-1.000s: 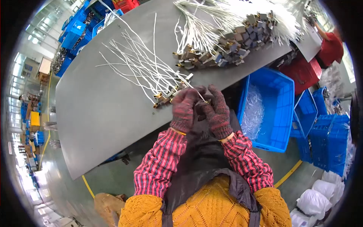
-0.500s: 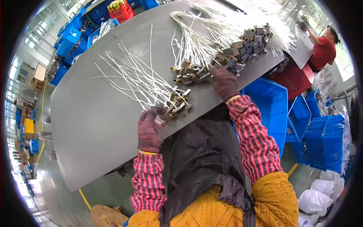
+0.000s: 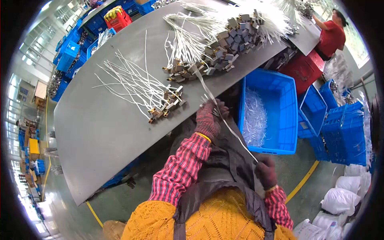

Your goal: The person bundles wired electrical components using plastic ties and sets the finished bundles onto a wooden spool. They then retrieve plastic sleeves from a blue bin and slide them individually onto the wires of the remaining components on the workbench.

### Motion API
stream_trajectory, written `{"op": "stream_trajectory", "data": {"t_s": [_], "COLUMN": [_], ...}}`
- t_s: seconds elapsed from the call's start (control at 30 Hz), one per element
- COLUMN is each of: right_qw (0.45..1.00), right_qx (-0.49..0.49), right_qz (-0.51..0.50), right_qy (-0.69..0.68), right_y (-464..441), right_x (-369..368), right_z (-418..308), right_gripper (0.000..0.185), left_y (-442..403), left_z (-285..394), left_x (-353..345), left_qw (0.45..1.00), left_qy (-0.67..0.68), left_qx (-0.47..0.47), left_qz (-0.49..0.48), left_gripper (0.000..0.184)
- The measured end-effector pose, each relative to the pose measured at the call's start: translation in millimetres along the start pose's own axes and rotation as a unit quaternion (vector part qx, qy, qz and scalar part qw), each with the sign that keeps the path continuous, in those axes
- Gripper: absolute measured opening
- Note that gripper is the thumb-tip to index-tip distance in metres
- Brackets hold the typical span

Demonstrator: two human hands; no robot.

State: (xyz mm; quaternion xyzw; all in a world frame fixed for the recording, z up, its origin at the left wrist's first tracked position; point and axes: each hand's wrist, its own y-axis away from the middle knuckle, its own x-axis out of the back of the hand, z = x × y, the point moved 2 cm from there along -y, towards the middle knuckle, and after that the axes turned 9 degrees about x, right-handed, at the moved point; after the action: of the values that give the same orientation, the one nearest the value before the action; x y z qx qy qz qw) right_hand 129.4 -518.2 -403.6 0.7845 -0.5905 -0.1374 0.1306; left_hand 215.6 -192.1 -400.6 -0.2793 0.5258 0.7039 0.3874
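Observation:
A white cable [image 3: 239,139] runs taut and slanting between my two hands, over the dark apron. My left hand [image 3: 209,119], in a dark red knit glove, is closed around it just off the table's front edge, and short white ends stick out of the fist. Beyond this hand, the cable's upper stretch reaches toward the connector pile and looks blurred. My right hand [image 3: 265,172], gloved and low at the right, is closed on the cable's lower end. A small group of metal-and-grey connectors [image 3: 167,105] with fanned white wires [image 3: 130,82] lies on the table.
A larger connector pile [image 3: 228,46] with white wire bundles [image 3: 186,40] covers the table's [image 3: 96,136] far right. Below the edge stands a blue bin [image 3: 280,116] containing clear strips. More blue crates [image 3: 344,136] and white sacks [image 3: 338,200] are at right. A person in red [image 3: 332,38] works beyond.
My left hand has left the small connector group and moved right, off the table edge. My right hand has come from the large pile down to the lower right, with a cable now stretched between both.

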Motion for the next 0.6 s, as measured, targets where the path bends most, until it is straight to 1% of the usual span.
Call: {"op": "stream_trajectory", "data": {"t_s": [0.03,0.07,0.13,0.17,0.2,0.23,0.3,0.37,0.43,0.6], "right_qw": [0.998,0.992,0.982,0.978,0.974,0.973,0.971,0.973,0.972,0.965], "right_qx": [-0.022,-0.045,-0.088,-0.088,-0.088,-0.086,-0.081,-0.077,-0.073,-0.069], "right_qz": [0.039,0.077,0.117,0.146,0.170,0.182,0.208,0.207,0.217,0.244], "right_qy": [0.047,0.093,0.120,0.122,0.125,0.113,0.089,0.068,0.050,0.066], "right_y": [18.1,36.2,70.0,87.8,101.4,109.8,120.4,123.1,122.3,123.4], "right_x": [34.3,65.1,125.3,143.3,158.2,169.5,187.4,201.5,206.3,196.9], "right_z": [10.9,21.4,48.4,58.1,64.8,71.3,81.3,90.4,97.6,100.7], "right_gripper": [0.014,0.016,0.018,0.018,0.018,0.019,0.020,0.020,0.022,0.021], "left_y": [-4.8,-8.0,-7.1,-2.6,20.8,26.8,31.6,30.3,35.1,39.4], "left_z": [4.7,11.1,24.2,29.2,36.6,40.5,48.8,57.8,66.0,75.6], "left_x": [4.4,7.7,-0.8,-6.7,-24.2,-26.8,-30.4,-25.8,-26.9,-22.8], "left_qw": [1.000,0.996,0.996,0.996,0.994,0.992,0.989,0.985,0.977,0.966], "left_qy": [0.002,0.000,0.031,0.047,-0.013,-0.016,-0.024,-0.039,-0.060,-0.083], "left_qx": [-0.019,-0.038,-0.037,-0.036,-0.108,-0.121,-0.145,-0.169,-0.202,-0.242], "left_qz": [0.008,-0.076,-0.070,-0.067,-0.022,-0.019,-0.016,-0.028,-0.035,-0.035], "left_gripper": [0.022,0.020,0.020,0.019,0.018,0.018,0.017,0.019,0.023,0.020]}}
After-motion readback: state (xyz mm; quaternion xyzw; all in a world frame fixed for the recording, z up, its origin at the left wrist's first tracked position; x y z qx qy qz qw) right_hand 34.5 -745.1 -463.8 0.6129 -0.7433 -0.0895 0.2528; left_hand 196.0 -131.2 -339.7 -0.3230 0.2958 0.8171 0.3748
